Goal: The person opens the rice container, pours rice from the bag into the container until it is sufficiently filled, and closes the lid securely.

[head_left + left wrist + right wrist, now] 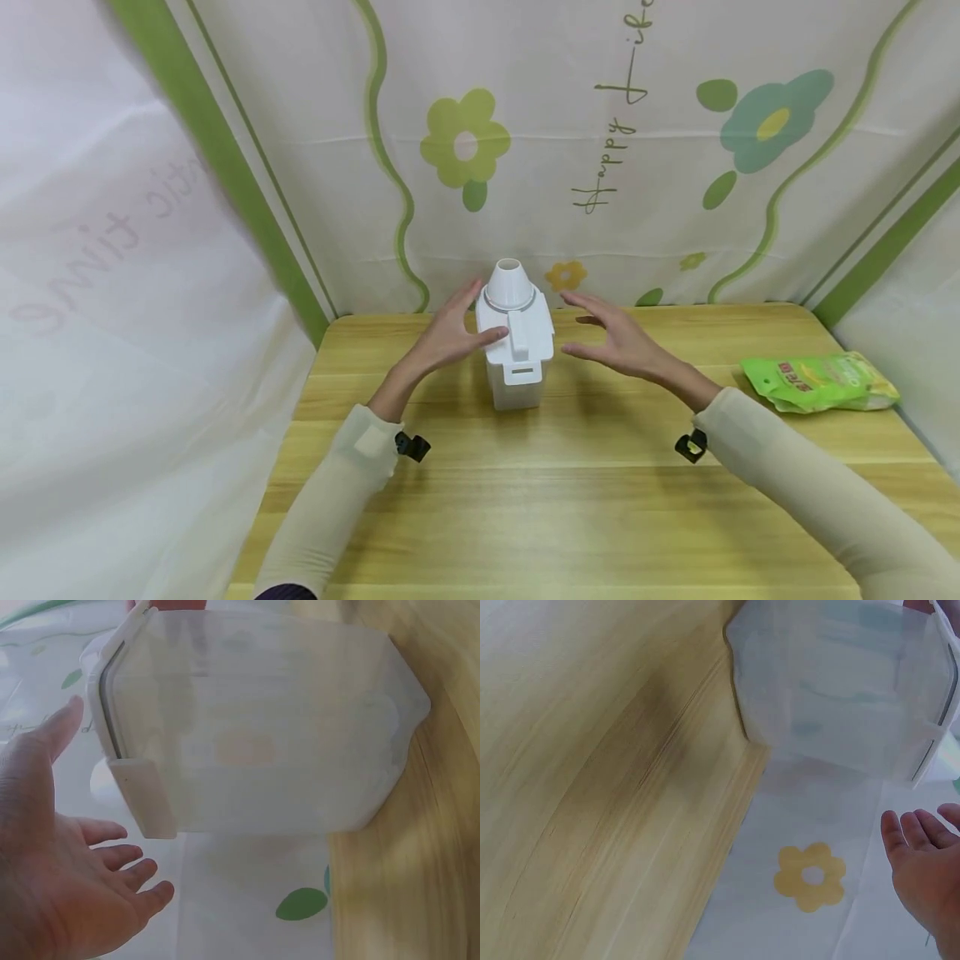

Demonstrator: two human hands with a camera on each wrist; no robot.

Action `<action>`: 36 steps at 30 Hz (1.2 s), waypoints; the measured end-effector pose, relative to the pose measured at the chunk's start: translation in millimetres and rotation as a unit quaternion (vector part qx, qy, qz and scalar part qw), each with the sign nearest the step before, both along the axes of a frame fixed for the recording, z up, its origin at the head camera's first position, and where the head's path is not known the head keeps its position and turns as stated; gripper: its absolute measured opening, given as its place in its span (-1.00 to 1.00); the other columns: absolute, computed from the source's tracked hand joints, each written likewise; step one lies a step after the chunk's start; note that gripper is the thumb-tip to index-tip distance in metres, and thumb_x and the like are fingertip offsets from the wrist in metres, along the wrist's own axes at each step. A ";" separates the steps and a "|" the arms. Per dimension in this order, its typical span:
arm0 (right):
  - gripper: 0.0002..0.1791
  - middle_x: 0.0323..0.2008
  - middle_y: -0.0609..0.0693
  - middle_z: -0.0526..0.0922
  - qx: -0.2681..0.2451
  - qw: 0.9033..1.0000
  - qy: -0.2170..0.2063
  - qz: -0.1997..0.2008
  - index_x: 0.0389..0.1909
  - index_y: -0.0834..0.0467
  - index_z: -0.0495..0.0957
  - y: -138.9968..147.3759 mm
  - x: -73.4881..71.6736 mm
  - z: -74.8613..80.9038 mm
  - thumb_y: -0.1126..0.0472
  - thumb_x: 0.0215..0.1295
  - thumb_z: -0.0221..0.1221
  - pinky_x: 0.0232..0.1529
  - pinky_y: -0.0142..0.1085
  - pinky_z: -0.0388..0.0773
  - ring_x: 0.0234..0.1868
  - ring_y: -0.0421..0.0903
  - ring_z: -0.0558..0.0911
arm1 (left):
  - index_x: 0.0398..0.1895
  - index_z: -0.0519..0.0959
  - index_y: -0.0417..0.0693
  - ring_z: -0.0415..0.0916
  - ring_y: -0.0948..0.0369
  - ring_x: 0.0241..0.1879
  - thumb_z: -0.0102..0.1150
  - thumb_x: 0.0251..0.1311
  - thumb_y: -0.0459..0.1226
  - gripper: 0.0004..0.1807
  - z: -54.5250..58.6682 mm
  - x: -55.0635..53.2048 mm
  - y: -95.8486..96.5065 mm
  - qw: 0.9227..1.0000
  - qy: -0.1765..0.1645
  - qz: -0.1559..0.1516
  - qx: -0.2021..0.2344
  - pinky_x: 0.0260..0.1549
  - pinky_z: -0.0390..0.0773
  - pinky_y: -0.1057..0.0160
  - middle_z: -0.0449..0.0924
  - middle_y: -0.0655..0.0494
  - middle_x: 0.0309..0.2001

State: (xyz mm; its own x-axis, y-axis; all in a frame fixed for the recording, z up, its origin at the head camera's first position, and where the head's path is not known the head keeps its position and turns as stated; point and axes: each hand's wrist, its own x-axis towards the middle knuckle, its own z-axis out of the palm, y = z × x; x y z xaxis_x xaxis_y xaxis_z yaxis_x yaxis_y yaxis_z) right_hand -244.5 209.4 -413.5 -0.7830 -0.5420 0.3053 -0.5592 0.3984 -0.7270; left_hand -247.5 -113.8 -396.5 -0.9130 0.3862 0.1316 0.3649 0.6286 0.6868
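Note:
A translucent plastic container (516,388) with a white lid stands upright near the table's back edge. On its lid sits a white cone-shaped cap (510,287), with a raised handle strip in front. My left hand (450,332) is at the container's left side, fingers extended and thumb over the lid's edge; in the left wrist view the hand appears apart from the container wall (270,727). Off the right side, my right hand (618,337) is held with fingers spread and a gap to the container. The right wrist view shows that hand (930,870) below the lid edge, holding nothing.
A green snack-like bag (821,383) lies at the right of the wooden table (570,517). Behind the table hangs a white curtain (540,92) printed with flowers, and more curtain hangs at both sides. A dark band is on each wrist.

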 end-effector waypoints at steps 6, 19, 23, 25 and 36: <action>-0.06 0.61 0.15 0.27 -0.016 0.999 -0.046 0.017 0.64 0.18 0.22 -0.9 -9.9 -4.5 0.22 0.32 0.47 0.45 0.13 0.43 0.57 0.22 0.31 | 0.75 -0.17 -0.09 -0.26 -0.06 0.71 0.37 0.27 0.20 0.24 2.1 6.5 -1.0 1.000 -0.003 -0.017 -0.026 0.61 -0.08 -0.21 -0.31 -0.04 0.75; -0.02 0.61 0.26 0.22 -0.051 0.993 -0.090 0.056 0.63 0.28 0.18 -9.3 -29.7 -14.0 0.33 0.27 0.47 0.49 0.21 0.34 0.60 0.24 0.23 | 0.76 -0.19 -0.09 -0.24 -0.13 0.70 0.38 0.24 0.24 0.29 -4.5 9.0 2.2 0.999 -0.011 -0.021 -0.045 0.58 -0.04 -0.28 -0.33 -0.02 0.74; -0.03 0.61 0.26 0.22 -0.057 0.992 -0.096 0.063 0.62 0.30 0.19 -11.0 -32.3 -16.2 0.33 0.26 0.47 0.48 0.22 0.34 0.60 0.25 0.23 | 0.76 -0.22 -0.06 -0.24 -0.10 0.70 0.37 0.24 0.25 0.30 -5.1 9.9 1.6 0.998 -0.014 -0.022 -0.049 0.59 -0.02 -0.25 -0.32 -0.03 0.75; -0.04 0.61 0.27 0.22 -0.059 0.991 -0.098 0.064 0.62 0.31 0.21 -11.3 -33.9 -17.5 0.33 0.26 0.47 0.48 0.22 0.35 0.60 0.26 0.23 | 0.76 -0.23 -0.03 -0.24 -0.08 0.71 0.36 0.23 0.27 0.30 -5.5 10.2 1.3 0.998 -0.015 -0.023 -0.050 0.59 -0.02 -0.25 -0.32 -0.03 0.75; -0.09 0.57 0.27 0.31 -0.078 0.986 -0.126 0.079 0.59 0.34 0.25 -12.5 -41.2 -21.3 0.39 0.25 0.45 0.44 0.19 0.41 0.54 0.30 0.34 | 0.76 -0.22 0.00 -0.20 -0.06 0.70 0.34 0.20 0.30 0.31 -7.2 8.4 0.4 0.999 -0.018 -0.022 -0.045 0.58 0.02 -0.24 -0.31 0.04 0.75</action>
